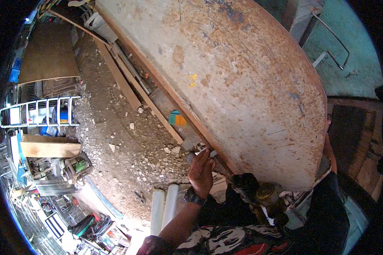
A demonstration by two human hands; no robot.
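A large worn metal-topped worktable (242,85), rust-stained and scratched, slants across the middle and right. Just off its left edge is my left hand (201,173), a dark watch on the wrist. Its fingers are curled closed around a small greyish-white piece whose kind I cannot make out. Beyond the tabletop's right edge my right hand (329,122) shows only in part; the edge and the arm hide its fingers. Between my arms, at the table's near corner, are a black rounded object (244,183) and a dirty yellowish-brown round one (270,193), both too dark to name.
Wooden planks (127,87) lie along the table's left side on rubble-strewn ground (127,140). Two pale pipes (170,206) stand near my left forearm. Further left are a metal ladder (38,126), boards (51,148) and heaped tools. A metal frame (344,46) stands right.
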